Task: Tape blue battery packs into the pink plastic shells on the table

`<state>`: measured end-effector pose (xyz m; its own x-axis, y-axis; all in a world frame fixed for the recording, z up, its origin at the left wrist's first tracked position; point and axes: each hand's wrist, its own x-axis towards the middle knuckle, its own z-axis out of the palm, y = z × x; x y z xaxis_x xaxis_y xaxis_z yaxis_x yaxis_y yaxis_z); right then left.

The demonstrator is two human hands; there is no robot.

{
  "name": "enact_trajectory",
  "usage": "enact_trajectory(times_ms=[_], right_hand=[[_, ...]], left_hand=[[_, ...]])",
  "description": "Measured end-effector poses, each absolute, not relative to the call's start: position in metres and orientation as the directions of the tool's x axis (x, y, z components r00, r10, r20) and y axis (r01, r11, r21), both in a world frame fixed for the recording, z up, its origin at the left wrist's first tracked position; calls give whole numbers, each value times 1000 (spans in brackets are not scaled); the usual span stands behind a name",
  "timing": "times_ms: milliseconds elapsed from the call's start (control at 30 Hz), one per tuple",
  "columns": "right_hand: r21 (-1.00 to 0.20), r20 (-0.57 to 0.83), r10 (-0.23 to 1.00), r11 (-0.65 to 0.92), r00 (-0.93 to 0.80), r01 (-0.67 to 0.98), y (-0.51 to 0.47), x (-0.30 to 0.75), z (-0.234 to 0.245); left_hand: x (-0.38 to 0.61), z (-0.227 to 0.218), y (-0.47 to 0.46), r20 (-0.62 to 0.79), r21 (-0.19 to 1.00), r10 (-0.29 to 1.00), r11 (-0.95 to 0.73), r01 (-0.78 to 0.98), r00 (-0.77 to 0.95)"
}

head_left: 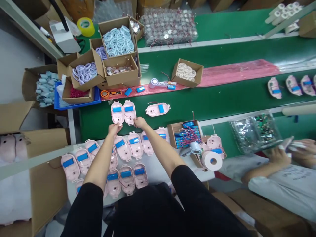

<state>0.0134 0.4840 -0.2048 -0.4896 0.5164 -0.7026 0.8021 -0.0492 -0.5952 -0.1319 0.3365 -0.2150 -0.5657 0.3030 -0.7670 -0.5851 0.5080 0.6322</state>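
Both my arms reach forward onto the green conveyor belt [222, 98]. My left hand [114, 128] pinches the near edge of a pink shell with a blue battery [117, 112]. Beside it, my right hand [140, 122] grips the near edge of a second pink shell [129, 112]. The two shells lie side by side on the belt. A third pink shell [158, 109] lies flat just to their right. Several more pink shells with blue batteries [123, 148] are laid out in rows on the white table under my forearms.
Cardboard boxes of blue and purple rings [119, 40] stand at the belt's far left. A box of white rings [187, 72] sits on a pink sheet. A box of blue batteries [186, 135] and tape rolls [211, 160] lie to my right. Another person's hands [288, 151] work at right.
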Motion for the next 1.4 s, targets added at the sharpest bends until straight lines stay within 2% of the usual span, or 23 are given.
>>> enact_trajectory(times_ms=[100, 133, 200, 300, 367, 467, 567, 600, 633, 767, 867, 967, 1033, 1067, 1100, 1167, 1267, 1400], right_hand=[[-555, -692, 595, -77, -408, 829, 489, 18, -203], [-551, -671, 659, -138, -339, 823, 495, 22, -203], [-580, -637, 760, -360, -131, 730, 510, 33, -206], [-594, -689, 709, -671, 150, 444, 534, 46, -218], [-578, -716, 662, -740, 221, 345, 545, 50, -228], [-576, -672, 701, -697, 237, 428, 547, 55, -237], [-540, -635, 758, -575, 151, 615, 535, 62, -233], [-529, -632, 770, -509, 86, 679, 530, 63, -230], [-519, -630, 776, -433, 12, 737, 525, 63, -226], [-389, -593, 780, -57, -202, 920, 513, 58, -206], [-268, -537, 809, 107, -240, 958, 505, 67, -184], [-323, -483, 811, 187, -331, 928, 469, 110, -158], [-438, -594, 699, 135, -399, 889, 425, 150, -147], [-479, -697, 587, 46, -412, 876, 398, 169, -145], [-494, -790, 455, -76, -411, 866, 372, 184, -146], [-471, -869, 313, -283, -384, 835, 326, 202, -154], [-455, -888, 321, -493, -330, 742, 285, 192, -172], [-529, -848, 388, -654, -360, 542, 269, 165, -178]], left_hand=[[-147, -216, 324, -777, 612, 315, 579, -539, -544], [-151, -217, 322, -778, 608, 323, 605, -515, -539], [-156, -216, 318, -773, 602, 339, 658, -453, -536], [-158, -211, 312, -745, 599, 364, 733, -321, -558], [-153, -203, 304, -704, 604, 388, 767, -215, -594], [-136, -181, 280, -577, 641, 459, 767, -26, -676], [-102, -157, 243, -366, 628, 611, 719, 298, -702], [-89, -150, 228, -353, 606, 644, 710, 358, -679], [-75, -145, 214, -405, 591, 643, 727, 351, -650], [-21, -139, 163, -774, 497, 436, 868, -14, -459], [5, -142, 139, -859, 441, 354, 879, -183, -369], [20, -142, 124, -925, 375, 293, 808, -455, -242], [27, -142, 119, -963, 243, 247, 644, -726, -104], [30, -142, 118, -972, 164, 234, 538, -827, -41], [34, -143, 119, -974, 101, 227, 447, -889, 3], [40, -147, 125, -975, 62, 221, 344, -937, 16], [48, -159, 142, -978, 105, 200, 251, -962, -55], [61, -169, 164, -958, 251, 163, 87, -964, -235]])
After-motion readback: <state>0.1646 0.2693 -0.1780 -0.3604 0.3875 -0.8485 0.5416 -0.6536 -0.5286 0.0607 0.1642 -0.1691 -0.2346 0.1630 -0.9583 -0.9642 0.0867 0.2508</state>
